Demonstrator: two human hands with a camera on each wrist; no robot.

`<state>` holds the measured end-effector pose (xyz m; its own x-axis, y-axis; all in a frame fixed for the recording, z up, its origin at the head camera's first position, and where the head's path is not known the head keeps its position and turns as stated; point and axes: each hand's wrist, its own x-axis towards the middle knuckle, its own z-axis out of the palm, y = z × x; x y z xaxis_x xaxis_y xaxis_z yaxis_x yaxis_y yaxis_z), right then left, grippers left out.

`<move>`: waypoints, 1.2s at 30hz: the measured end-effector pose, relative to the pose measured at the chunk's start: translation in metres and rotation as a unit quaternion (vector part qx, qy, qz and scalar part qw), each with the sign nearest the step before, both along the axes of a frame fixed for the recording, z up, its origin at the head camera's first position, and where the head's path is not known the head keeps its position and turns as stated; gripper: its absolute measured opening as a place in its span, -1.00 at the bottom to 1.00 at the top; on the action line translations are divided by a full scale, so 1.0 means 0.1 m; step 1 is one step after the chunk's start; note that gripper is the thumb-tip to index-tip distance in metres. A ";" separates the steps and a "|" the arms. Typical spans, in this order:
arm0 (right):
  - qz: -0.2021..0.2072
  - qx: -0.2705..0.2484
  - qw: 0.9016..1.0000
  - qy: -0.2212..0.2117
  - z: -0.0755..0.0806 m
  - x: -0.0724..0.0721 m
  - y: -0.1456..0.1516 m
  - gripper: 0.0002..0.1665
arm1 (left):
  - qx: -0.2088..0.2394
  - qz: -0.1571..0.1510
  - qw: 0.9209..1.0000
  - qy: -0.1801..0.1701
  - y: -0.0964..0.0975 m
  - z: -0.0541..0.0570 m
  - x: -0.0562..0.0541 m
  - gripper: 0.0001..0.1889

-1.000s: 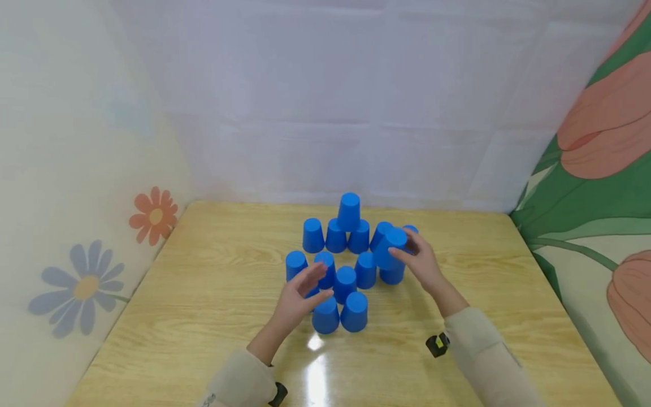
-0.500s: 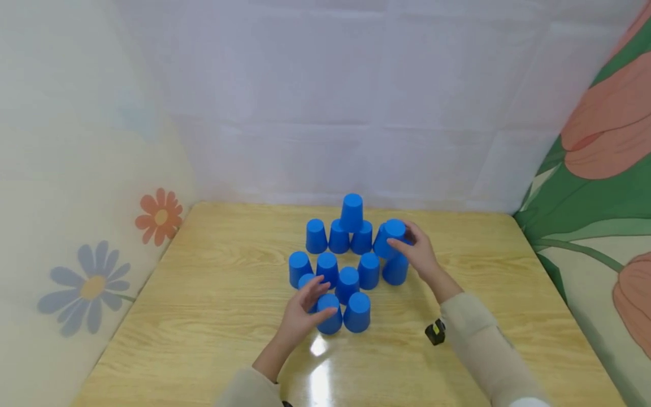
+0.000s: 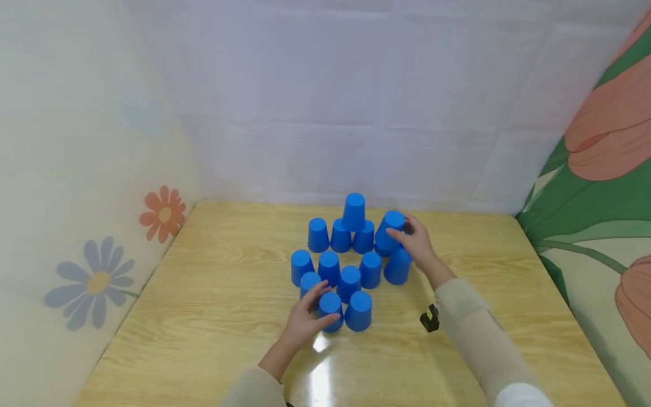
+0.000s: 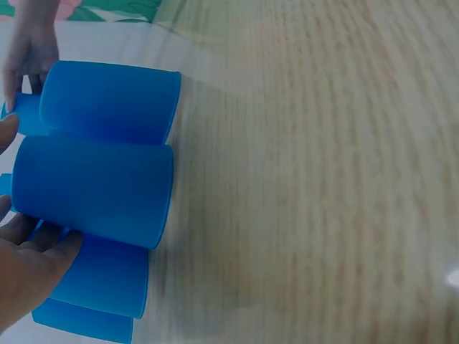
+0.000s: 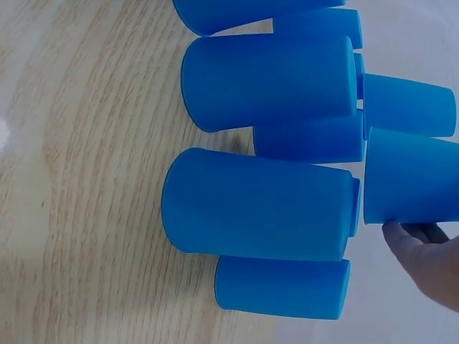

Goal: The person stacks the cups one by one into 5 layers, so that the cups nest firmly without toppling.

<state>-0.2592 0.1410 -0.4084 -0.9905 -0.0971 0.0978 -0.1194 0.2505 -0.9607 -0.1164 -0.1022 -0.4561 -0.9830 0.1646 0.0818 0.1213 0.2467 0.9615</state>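
Gripping the inverted raised blue cup between thumb and fingers, the right hand holds it off the worktop, over the right end of the back row, slightly tilted in the head view. The left hand's grip is relaxed and spread about the front-left cup; contact cannot be confirmed. The front-right cup stands just beside that, upright on its mouth. At the back, 1 top cup rests across 2 base cups, with the back-left cup beside them. A white cloth hangs behind.
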 end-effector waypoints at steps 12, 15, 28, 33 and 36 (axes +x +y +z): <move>-0.004 0.014 0.999 -0.029 0.04 -0.17 -0.07 -0.36 | 0.004 0.004 1.000 -0.021 0.02 -0.04 0.03 -0.38; -0.009 0.022 0.999 -0.037 0.05 -0.21 -0.11 -0.35 | 0.007 0.009 1.000 -0.029 0.02 0.03 0.06 -0.40; -0.036 0.032 0.997 -0.057 0.09 -0.38 -0.20 -0.37 | 0.009 0.019 0.999 -0.048 0.02 0.00 0.08 -0.47; -0.042 0.039 0.997 -0.049 0.08 -0.43 -0.22 -0.38 | 0.009 0.023 0.998 -0.050 0.01 -0.02 0.07 -0.48; -0.039 0.043 0.997 -0.051 0.07 -0.46 -0.23 -0.38 | 0.016 0.023 0.998 -0.048 -0.01 -0.09 0.05 -0.48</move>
